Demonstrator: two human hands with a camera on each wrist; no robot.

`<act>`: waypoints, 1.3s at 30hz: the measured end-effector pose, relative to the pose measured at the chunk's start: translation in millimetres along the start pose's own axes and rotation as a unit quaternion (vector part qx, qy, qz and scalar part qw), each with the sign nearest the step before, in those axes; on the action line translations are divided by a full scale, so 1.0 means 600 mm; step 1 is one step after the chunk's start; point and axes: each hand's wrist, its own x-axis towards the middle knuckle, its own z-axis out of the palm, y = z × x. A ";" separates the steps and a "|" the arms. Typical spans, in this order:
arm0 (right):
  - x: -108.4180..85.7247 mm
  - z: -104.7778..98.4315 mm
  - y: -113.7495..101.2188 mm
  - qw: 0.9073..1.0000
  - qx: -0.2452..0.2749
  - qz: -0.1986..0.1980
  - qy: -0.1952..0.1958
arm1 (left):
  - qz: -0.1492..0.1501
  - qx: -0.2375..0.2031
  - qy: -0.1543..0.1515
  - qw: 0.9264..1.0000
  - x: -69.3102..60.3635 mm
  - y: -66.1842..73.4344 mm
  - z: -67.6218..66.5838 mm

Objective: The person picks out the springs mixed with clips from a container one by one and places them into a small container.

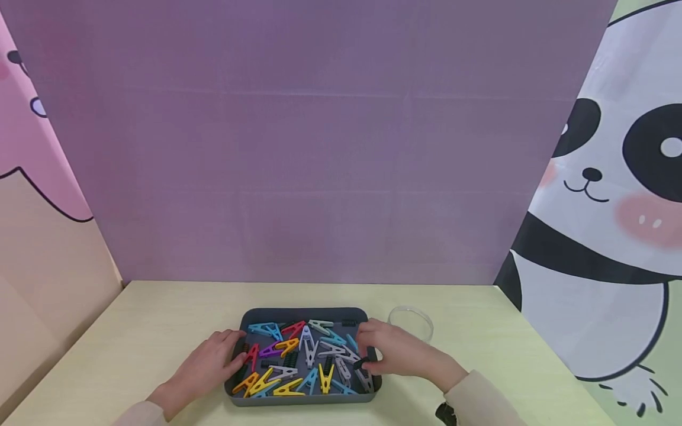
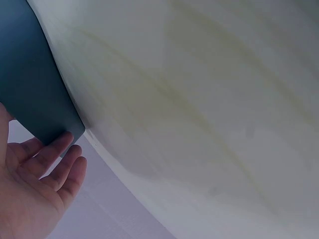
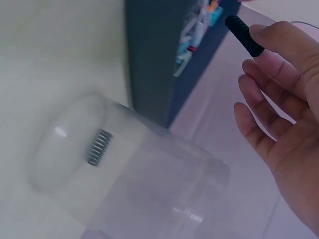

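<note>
My right hand (image 1: 396, 352) pinches a black coil spring (image 3: 244, 36) between thumb and index finger over the right side of a dark grey tray (image 1: 306, 400); its other fingers are loosely bent. My left hand (image 1: 210, 364) rests against the tray's left side, its fingers relaxed at the wall (image 2: 40, 74). Inside the tray lie many plastic clips in several colours, among them a yellow clip (image 1: 326, 378), a red clip (image 1: 252, 356) and a purple clip (image 1: 270, 350). More black springs (image 1: 290, 359) lie among them.
A clear plastic cup (image 1: 430, 324) stands on the table (image 1: 170, 319) just right of the tray. The right wrist view shows one dark spring (image 3: 99, 148) in it. A purple panel (image 1: 319, 177) rises behind the table, and a panda print (image 1: 602, 236) hangs at the right.
</note>
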 end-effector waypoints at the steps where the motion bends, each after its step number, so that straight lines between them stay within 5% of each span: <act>1: 0.000 -0.004 0.001 1.000 -0.008 -0.001 0.008 | 0.000 -0.001 0.000 1.000 0.000 0.000 0.000; 15: -0.020 -0.061 0.036 0.990 -0.062 0.025 0.124 | -0.004 -0.006 -0.003 1.000 -0.002 0.003 -0.003; 23: -0.044 -0.070 0.071 0.983 -0.078 0.062 0.152 | -0.005 -0.004 -0.002 1.000 0.000 0.002 0.000; 33: -0.068 -0.048 0.109 0.983 -0.057 0.136 0.106 | -0.010 0.000 -0.009 1.000 0.000 0.004 -0.001; 39: -0.067 -0.022 0.120 0.984 -0.062 0.148 0.077 | -0.013 -0.002 -0.012 1.000 -0.001 0.005 -0.004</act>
